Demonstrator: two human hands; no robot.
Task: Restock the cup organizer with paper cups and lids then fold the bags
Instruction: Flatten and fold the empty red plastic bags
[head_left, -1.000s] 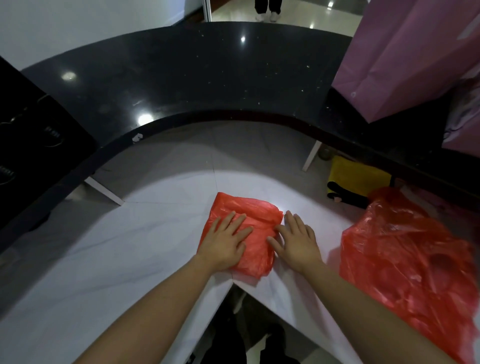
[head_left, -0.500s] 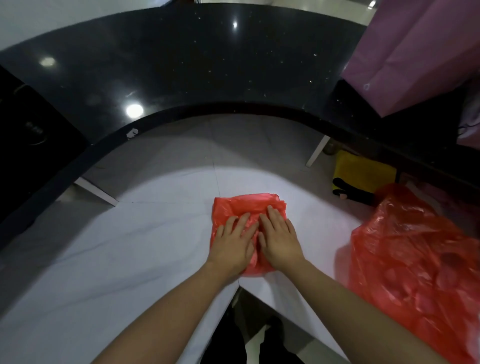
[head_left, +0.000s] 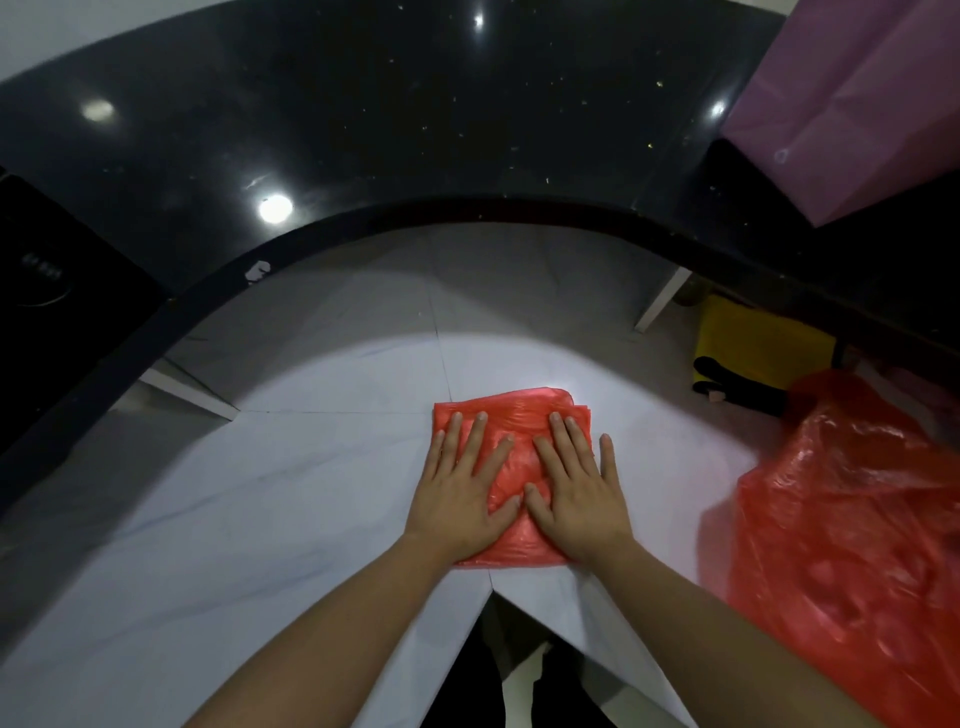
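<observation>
Both palms press flat, fingers straight: left hand and right hand on the folded red plastic bag, lower centre on the white counter. Fingers now spread wider than half a second ago; bag lies squarer. Crumpled red bag lower right.

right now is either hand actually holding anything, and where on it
Nothing is gripped. The left hand and right hand lie flat, fingers straight, pressing the top face of the folded red bag onto the white counter.

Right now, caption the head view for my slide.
Both hands press a folded red bag flat on the white counter.
</observation>
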